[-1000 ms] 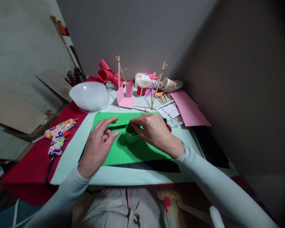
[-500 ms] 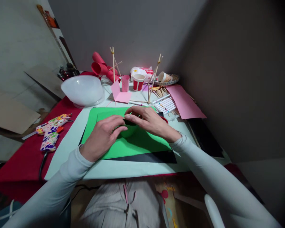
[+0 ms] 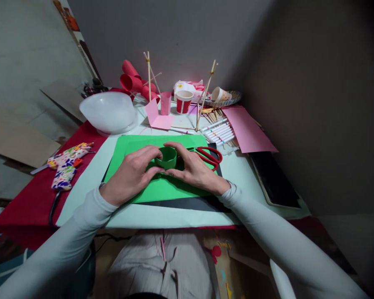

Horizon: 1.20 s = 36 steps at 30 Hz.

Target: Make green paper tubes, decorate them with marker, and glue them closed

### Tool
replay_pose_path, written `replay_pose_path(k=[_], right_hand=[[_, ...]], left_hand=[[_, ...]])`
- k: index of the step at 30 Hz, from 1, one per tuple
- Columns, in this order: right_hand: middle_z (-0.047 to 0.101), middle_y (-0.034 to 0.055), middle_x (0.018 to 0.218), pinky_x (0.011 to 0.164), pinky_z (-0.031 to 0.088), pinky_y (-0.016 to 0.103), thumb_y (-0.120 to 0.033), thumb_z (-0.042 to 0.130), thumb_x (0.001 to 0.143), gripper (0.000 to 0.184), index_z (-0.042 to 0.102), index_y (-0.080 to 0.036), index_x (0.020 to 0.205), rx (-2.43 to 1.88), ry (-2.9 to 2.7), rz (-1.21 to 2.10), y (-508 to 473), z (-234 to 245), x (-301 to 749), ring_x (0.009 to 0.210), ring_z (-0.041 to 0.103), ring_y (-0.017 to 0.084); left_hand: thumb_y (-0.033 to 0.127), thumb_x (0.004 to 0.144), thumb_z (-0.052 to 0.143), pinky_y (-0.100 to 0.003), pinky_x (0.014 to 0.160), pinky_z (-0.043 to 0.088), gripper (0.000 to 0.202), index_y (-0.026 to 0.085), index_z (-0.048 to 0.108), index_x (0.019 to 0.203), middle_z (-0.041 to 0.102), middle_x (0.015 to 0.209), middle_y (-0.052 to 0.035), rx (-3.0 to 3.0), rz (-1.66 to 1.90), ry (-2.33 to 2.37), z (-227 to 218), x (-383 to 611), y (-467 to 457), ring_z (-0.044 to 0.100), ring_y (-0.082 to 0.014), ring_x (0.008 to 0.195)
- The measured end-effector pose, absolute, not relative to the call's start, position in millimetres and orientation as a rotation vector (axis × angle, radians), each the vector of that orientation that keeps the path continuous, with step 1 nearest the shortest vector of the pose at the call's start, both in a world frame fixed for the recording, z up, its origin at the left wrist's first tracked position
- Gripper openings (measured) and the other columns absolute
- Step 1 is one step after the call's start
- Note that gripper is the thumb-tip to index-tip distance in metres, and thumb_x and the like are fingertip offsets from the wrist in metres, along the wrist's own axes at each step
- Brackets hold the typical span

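Between my two hands a green paper ring (image 3: 168, 162) is curled round like a small open cup, standing over green sheets. My left hand (image 3: 134, 172) grips its left side, thumb in front and fingers behind. On the other side my right hand (image 3: 195, 169) has its thumb at the front lower edge and its fingers at the back rim. Beneath them lie the green paper sheets (image 3: 177, 190) on a black sheet (image 3: 187, 202). Red-handled scissors (image 3: 218, 157) rest just beyond my right hand, their blades partly hidden.
A patterned hot glue gun (image 3: 65, 166) lies at left near a translucent white bowl (image 3: 109, 112). Farther back are a red paper cup (image 3: 183, 102), stick frames (image 3: 207, 89), red paper tubes (image 3: 131, 82), markers (image 3: 220, 132) and pink paper (image 3: 249, 131). A tablet-like dark object (image 3: 274, 180) sits right.
The green paper has turned from a dark, mostly hidden shape to an upright ring showing its opening. My right hand has rolled over, thumb now lower, and the scissors show more.
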State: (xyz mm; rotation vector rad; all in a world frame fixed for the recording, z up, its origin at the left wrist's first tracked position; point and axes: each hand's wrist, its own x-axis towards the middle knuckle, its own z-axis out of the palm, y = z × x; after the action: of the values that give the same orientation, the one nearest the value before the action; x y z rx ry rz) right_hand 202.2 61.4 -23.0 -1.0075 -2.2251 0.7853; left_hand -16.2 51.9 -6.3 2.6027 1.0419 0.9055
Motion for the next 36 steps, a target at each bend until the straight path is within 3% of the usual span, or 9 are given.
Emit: replay_pose_path(k=[6, 14, 20, 24, 32, 36], right_hand=[[0.059, 0.0201, 0.145, 0.105, 0.049, 0.048, -0.029, 0.072, 0.093, 0.068, 0.040, -0.012, 0.151, -0.982, -2.250, 0.795, 63, -30, 202, 0.126, 0.061, 0.034], [0.064, 0.0196, 0.135, 0.099, 0.051, 0.048, -0.053, 0.073, 0.092, 0.094, 0.026, -0.013, 0.163, -1.005, -2.317, 0.785, 63, -24, 206, 0.117, 0.065, 0.035], [0.065, 0.0189, 0.135, 0.089, 0.053, 0.045, -0.057, 0.071, 0.092, 0.097, 0.022, -0.018, 0.166, -1.072, -2.307, 0.770, 62, -19, 206, 0.102, 0.070, 0.033], [0.060, 0.0220, 0.145, 0.101, 0.051, 0.050, -0.065, 0.070, 0.088, 0.103, 0.023, -0.015, 0.165, -1.049, -2.251, 0.700, 62, -20, 205, 0.122, 0.065, 0.037], [0.056, 0.0206, 0.150, 0.110, 0.048, 0.051, -0.056, 0.072, 0.091, 0.096, 0.025, -0.018, 0.165, -0.966, -2.225, 0.657, 57, -9, 198, 0.134, 0.059, 0.036], [0.061, 0.0211, 0.144, 0.103, 0.052, 0.051, -0.053, 0.070, 0.092, 0.096, 0.021, -0.016, 0.166, -1.015, -2.236, 0.644, 54, -7, 198, 0.124, 0.065, 0.036]], left_hand=[[0.013, 0.093, 0.061, -0.028, 0.077, 0.050, 0.009, 0.017, 0.059, 0.101, 0.070, 0.097, -0.0048, 2.619, 0.863, 1.046, -11, -15, 54, 0.067, -0.0190, 0.089], [0.008, 0.091, 0.061, -0.029, 0.079, 0.053, 0.015, 0.016, 0.058, 0.104, 0.070, 0.099, -0.0067, 2.638, 0.923, 1.045, -17, -12, 52, 0.069, -0.0198, 0.091], [0.005, 0.090, 0.058, -0.030, 0.082, 0.056, 0.020, 0.017, 0.057, 0.106, 0.070, 0.102, -0.0075, 2.620, 0.946, 1.050, -19, -10, 51, 0.070, -0.0207, 0.094], [0.003, 0.088, 0.054, -0.033, 0.085, 0.058, 0.026, 0.018, 0.057, 0.110, 0.071, 0.106, -0.0090, 2.578, 0.951, 1.051, -23, -10, 49, 0.070, -0.0220, 0.098], [0.002, 0.084, 0.050, -0.043, 0.110, 0.052, 0.066, 0.021, 0.044, 0.146, 0.062, 0.144, -0.0144, 2.453, 0.994, 1.010, -28, -5, 44, 0.062, -0.0255, 0.132], [0.004, 0.084, 0.051, -0.046, 0.116, 0.046, 0.080, 0.022, 0.030, 0.159, 0.054, 0.155, -0.0149, 2.364, 1.009, 1.043, -33, -1, 39, 0.055, -0.0266, 0.142]])
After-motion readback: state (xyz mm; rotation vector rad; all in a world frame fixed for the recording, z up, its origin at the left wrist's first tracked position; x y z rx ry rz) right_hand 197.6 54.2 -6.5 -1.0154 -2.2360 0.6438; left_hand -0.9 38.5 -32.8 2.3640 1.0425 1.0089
